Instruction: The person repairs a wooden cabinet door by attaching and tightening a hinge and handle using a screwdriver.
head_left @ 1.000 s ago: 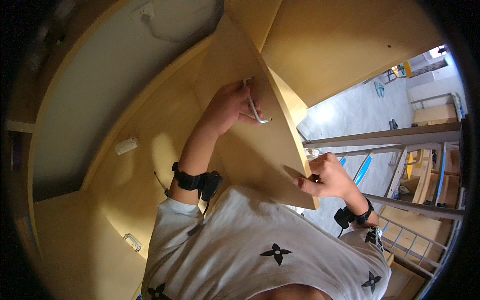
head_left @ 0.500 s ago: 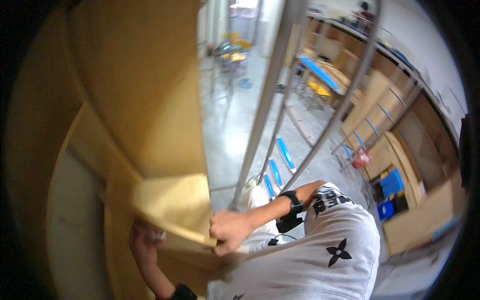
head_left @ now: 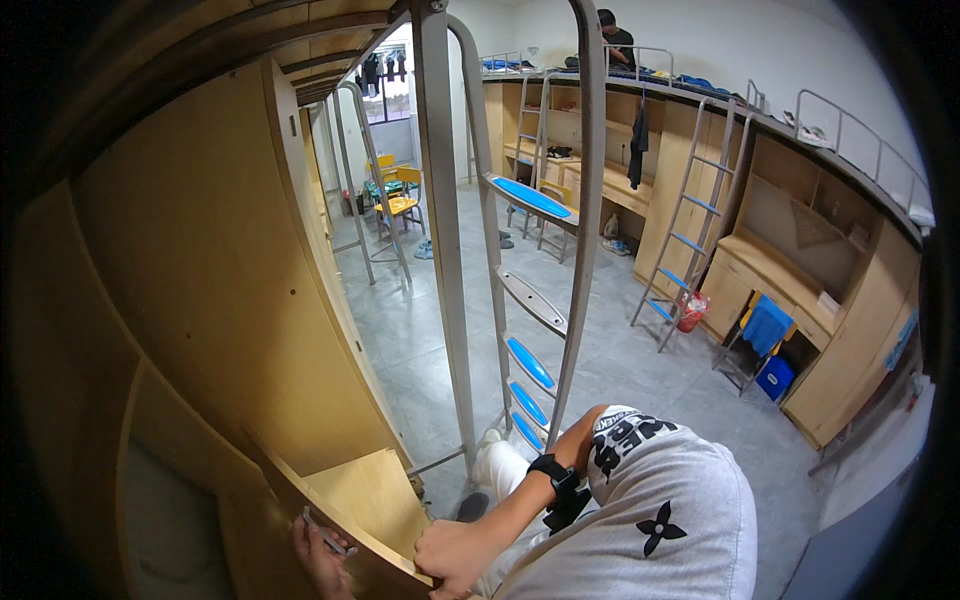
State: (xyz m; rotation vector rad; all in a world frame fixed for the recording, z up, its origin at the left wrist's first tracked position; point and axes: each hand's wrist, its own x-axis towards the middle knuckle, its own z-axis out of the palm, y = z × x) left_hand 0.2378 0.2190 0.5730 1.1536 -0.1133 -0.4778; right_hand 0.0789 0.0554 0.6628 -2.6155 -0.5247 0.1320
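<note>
Low on the left is a light wooden drawer or cabinet panel (head_left: 372, 566), its top edge curving in the wide picture. Behind that edge lies a pale wooden surface (head_left: 370, 495). At the panel's face, the fingers of my left hand (head_left: 322, 562) are curled at a slim metal handle (head_left: 330, 535). Closed over the panel's right-hand corner is my right hand (head_left: 458, 553), knuckles up, with a black watch (head_left: 560, 478) on that wrist. The panel hides my right fingertips.
A tall wooden cabinet side (head_left: 230, 250) rises at left. A metal bunk ladder (head_left: 575, 230) with blue treads stands just ahead. Across the grey tiled floor (head_left: 620, 330) are desks beneath loft beds, a chair with a blue cloth (head_left: 768, 325) and a person (head_left: 618, 45) on an upper bunk.
The view has tilted up, and the blur has cleared. Both hands now appear lower in the picture, still at the wooden panel. The metal handle by my left hand shows more clearly.
</note>
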